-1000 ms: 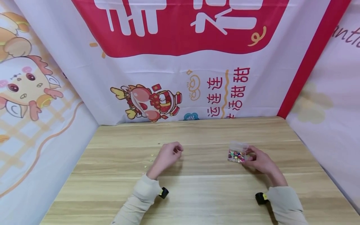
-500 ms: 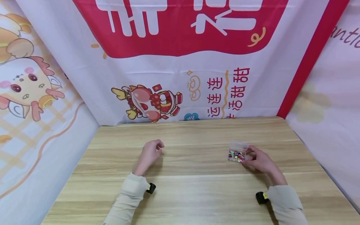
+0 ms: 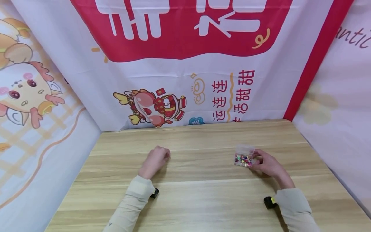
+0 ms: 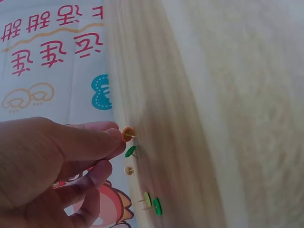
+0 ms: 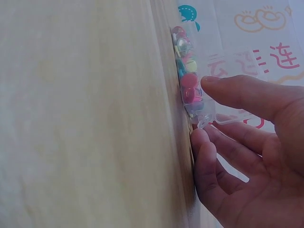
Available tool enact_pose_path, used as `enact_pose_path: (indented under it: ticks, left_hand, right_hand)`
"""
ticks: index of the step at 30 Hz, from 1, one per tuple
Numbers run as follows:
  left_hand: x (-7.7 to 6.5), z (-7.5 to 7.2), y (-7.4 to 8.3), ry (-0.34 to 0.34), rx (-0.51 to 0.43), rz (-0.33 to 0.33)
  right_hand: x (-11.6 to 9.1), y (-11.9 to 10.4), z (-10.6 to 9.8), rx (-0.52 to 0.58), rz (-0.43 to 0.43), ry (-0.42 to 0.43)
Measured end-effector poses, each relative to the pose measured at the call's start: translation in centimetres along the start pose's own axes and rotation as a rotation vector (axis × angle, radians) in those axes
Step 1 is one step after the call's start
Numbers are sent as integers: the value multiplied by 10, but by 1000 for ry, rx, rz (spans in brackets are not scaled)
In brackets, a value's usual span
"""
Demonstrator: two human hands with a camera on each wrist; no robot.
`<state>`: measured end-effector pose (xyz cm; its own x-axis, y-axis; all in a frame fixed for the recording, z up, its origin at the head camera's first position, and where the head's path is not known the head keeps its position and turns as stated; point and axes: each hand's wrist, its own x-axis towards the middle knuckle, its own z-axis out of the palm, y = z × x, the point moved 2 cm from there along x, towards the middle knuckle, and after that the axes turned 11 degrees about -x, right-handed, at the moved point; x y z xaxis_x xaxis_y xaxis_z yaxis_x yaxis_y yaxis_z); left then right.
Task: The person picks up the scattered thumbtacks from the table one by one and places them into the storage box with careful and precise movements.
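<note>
In the left wrist view, the thumb and forefinger of my left hand (image 4: 71, 156) pinch an orange thumbtack (image 4: 127, 134), its pin pointing away from the fingers. Close by on the table lie a green thumbtack (image 4: 130, 152) and a small yellow one, with a light green thumbtack (image 4: 147, 199) and another green thumbtack (image 4: 157, 206) further along. The left hand hides them in the head view. My right hand (image 3: 268, 163) holds the side of a clear plastic box (image 3: 243, 160), its lid raised. Colourful thumbtacks (image 5: 189, 80) fill the box.
The wooden table (image 3: 203, 199) meets a printed cloth backdrop (image 3: 174, 74) at its far edge. More printed cloth hangs along the left and right sides. A small black wrist camera (image 3: 269, 202) sticks out beside the right sleeve.
My left hand has moved left, then lowered to the table with the orange thumbtack. The right hand stays on the box. The head view has shifted slightly.
</note>
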<state>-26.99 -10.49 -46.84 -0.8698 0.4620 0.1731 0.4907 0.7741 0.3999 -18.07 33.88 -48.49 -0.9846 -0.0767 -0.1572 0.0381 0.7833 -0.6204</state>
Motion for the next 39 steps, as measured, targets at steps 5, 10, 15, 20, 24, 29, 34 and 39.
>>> enact_pose_path:
  ticks: [5,10,15,20,24,29,34,39]
  left_hand:
    - [2,3,0,-8,18,-3]
    - [3,5,-2,-15,7,-9]
    - [3,5,-2,-25,-4,-28]
    - [4,3,-2,-35,-34,-45]
    - [6,4,-3,-37,-30,-39]
    - [7,5,-3,-28,-23,-53]
    - [7,5,4,-8,-75,-12]
    - [10,8,15,-44,-217,-5]
  right_hand:
    - [1,2,2,12,11,-8]
    - [1,2,2,11,-1,1]
    - [-1,1,3,15,9,-1]
    - [-1,2,3,10,12,-4]
    - [0,3,3,0,19,0]
    - [0,2,3,4,34,-5]
    - [-2,-1,2,9,19,0]
    - [-3,-3,1,11,-5,8]
